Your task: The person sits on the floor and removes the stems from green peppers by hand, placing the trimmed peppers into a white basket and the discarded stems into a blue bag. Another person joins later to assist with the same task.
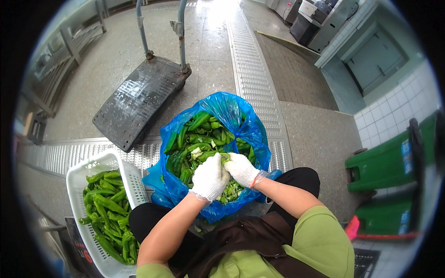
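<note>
A large blue plastic bag of long green peppers stands open between my knees. Over its near part my left hand and my right hand, both in white gloves, meet around the stem end of one green pepper. The fingers of both hands are closed on it and hide most of it. Cut-off stems and pale seedy cores lie at the bag's near side. To my left, a white perforated plastic basket holds more green peppers.
Beyond the bag at the left stands a black platform trolley with an upright metal handle. Metal drain grating crosses the floor. Green wheeled bins and a pink-red long-handled tool are at the right; a slatted rack is at far left.
</note>
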Demonstrator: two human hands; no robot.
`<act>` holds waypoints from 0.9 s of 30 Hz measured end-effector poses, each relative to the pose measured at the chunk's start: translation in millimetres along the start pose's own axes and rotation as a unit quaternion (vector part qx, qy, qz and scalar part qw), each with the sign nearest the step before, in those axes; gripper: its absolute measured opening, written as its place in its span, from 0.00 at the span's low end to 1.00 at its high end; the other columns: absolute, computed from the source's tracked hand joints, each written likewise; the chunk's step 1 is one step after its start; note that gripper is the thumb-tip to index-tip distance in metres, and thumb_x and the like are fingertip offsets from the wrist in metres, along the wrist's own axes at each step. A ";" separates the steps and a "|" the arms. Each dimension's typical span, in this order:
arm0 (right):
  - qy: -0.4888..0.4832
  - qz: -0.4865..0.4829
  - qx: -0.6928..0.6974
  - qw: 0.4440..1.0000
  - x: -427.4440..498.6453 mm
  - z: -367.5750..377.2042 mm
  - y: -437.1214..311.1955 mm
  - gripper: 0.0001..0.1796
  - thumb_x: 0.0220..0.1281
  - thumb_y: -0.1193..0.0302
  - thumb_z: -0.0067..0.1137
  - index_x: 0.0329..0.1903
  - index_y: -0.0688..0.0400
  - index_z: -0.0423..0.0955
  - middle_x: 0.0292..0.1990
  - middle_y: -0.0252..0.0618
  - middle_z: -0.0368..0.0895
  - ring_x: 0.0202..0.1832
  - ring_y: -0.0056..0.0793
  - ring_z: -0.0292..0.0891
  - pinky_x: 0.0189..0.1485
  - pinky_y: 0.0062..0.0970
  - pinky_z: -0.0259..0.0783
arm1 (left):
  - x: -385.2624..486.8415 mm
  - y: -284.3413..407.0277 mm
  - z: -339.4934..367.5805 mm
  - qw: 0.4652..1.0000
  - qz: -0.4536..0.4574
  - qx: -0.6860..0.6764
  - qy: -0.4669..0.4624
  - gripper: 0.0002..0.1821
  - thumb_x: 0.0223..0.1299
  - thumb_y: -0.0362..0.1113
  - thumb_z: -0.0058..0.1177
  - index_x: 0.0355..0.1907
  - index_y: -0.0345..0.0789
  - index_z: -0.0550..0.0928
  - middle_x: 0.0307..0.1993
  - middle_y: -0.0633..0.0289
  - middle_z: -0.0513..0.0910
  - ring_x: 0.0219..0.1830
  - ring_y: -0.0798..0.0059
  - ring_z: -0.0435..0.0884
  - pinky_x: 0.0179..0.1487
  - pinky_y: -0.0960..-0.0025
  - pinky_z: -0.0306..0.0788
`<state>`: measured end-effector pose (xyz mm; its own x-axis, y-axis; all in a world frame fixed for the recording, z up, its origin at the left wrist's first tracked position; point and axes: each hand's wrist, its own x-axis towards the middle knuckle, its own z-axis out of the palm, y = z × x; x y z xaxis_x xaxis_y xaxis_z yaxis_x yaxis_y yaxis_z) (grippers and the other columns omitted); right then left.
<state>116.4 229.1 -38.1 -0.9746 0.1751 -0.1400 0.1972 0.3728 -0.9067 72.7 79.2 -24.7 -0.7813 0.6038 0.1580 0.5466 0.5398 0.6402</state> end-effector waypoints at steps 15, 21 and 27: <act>-0.091 0.186 0.246 0.947 4.6 -25.5 -16.0 0.18 0.70 0.60 0.52 0.48 0.62 0.79 0.38 0.38 0.84 0.37 0.29 0.83 0.37 0.29 0.79 | 11.1 -15.9 -24.9 0.970 -0.077 -0.174 -0.154 0.36 0.65 0.55 0.54 0.68 0.34 0.68 0.59 0.40 0.78 0.60 0.45 0.77 0.62 0.55 0.71; -0.024 0.086 -0.162 0.983 7.0 -22.7 -23.7 0.23 0.70 0.56 0.50 0.43 0.65 0.80 0.35 0.49 0.85 0.40 0.41 0.82 0.45 0.39 0.75 | 10.3 -2.8 -28.7 0.972 -0.075 -0.073 -0.211 0.44 0.59 0.57 0.59 0.72 0.33 0.62 0.57 0.40 0.79 0.57 0.45 0.80 0.60 0.55 0.73; 0.089 0.118 0.054 0.988 7.8 9.3 4.1 0.21 0.72 0.60 0.45 0.39 0.66 0.79 0.36 0.53 0.84 0.41 0.48 0.81 0.47 0.43 0.73 | 1.3 -10.1 -5.5 0.965 -0.126 -0.191 -0.130 0.41 0.59 0.54 0.61 0.70 0.35 0.66 0.55 0.41 0.80 0.56 0.46 0.81 0.59 0.56 0.74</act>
<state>108.6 223.5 -46.6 -0.8672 0.4058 -0.2886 0.3942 0.2052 -0.8958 64.5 71.3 -26.8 -0.7458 0.6349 -0.2016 0.1588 0.4633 0.8718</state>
